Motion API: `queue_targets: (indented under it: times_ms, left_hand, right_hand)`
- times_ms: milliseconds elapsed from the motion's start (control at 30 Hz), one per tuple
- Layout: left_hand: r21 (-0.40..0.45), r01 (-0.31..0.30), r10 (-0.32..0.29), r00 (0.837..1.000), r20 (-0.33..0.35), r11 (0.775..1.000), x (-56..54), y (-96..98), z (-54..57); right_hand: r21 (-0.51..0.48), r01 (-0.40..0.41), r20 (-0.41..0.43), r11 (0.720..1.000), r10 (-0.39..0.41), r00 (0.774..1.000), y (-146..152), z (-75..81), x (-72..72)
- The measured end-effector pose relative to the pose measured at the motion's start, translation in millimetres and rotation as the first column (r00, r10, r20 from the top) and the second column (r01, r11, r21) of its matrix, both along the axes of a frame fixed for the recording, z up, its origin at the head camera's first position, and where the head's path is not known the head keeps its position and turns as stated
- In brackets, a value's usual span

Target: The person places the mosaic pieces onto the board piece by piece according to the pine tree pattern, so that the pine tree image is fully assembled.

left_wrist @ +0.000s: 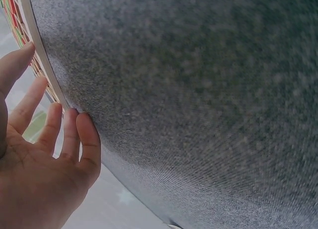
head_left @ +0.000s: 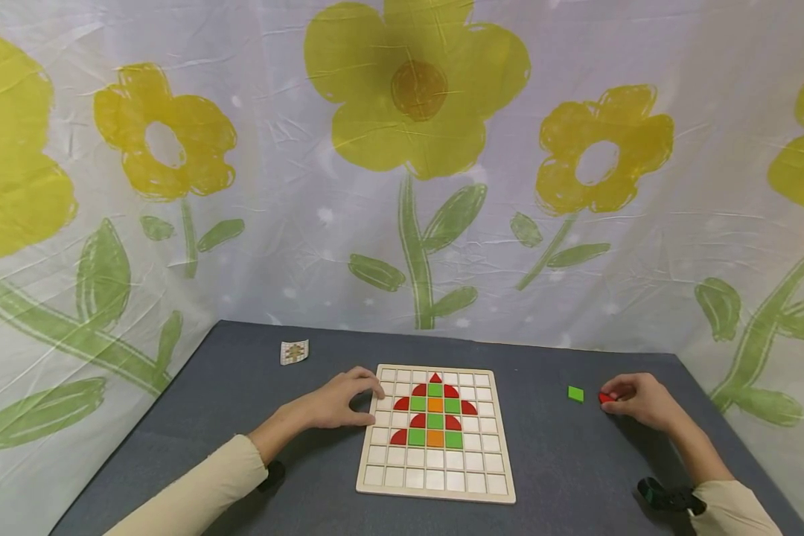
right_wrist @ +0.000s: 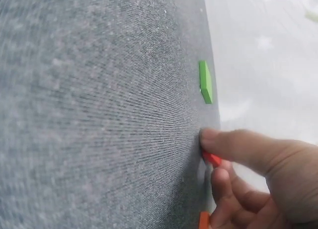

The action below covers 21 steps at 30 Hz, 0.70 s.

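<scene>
A wooden grid board lies on the table, its cells partly filled with red, green and orange tiles that form a tree-like shape. At the board's left edge rests my left hand, thumb and fingertips touching the rim with the fingers loosely bent. Off to the right, my right hand pinches a small red tile between thumb and fingers, low over the table. Beside that hand lies a green square tile. Below the fingers in the right wrist view, part of an orange-red tile shows.
A small patterned card lies at the table's back left. The dark grey table ends at a cloth backdrop printed with yellow flowers. Black wrist straps sit by the cream sleeves.
</scene>
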<state>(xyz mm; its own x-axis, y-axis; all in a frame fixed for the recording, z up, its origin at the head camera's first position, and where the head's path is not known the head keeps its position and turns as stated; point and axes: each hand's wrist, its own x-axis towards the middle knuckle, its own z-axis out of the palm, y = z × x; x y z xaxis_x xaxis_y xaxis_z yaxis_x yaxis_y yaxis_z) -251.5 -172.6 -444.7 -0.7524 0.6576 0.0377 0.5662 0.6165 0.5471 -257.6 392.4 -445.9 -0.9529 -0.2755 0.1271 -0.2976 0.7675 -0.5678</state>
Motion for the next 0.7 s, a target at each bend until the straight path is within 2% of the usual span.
queue_targets:
  times_ms: [300, 433, 600, 700]
  left_hand:
    - [-0.002, -0.008, 0.008, 1.0, 0.016, 1.0, -0.4, 0.0, 0.1]
    - [-0.001, -0.006, 0.006, 1.0, 0.017, 1.0, -0.4, 0.1, 0.5]
    - [-0.002, -0.004, 0.004, 1.0, 0.017, 1.0, -0.3, -0.3, 0.2]
    - [-0.001, -0.005, 0.005, 1.0, 0.016, 1.0, -0.3, -0.7, -0.5]
  right_hand:
    - [-0.047, -0.033, -0.006, 0.998, 0.033, 0.999, -1.1, 3.1, 0.8]
    - [-0.104, -0.053, 0.0, 0.993, 0.053, 0.999, -2.1, 4.4, 2.3]
    - [-0.206, -0.128, 0.03, 0.97, 0.137, 0.99, -4.9, 7.6, 4.2]
    - [-0.245, -0.184, 0.016, 0.952, 0.194, 0.981, -9.4, 10.6, 5.7]
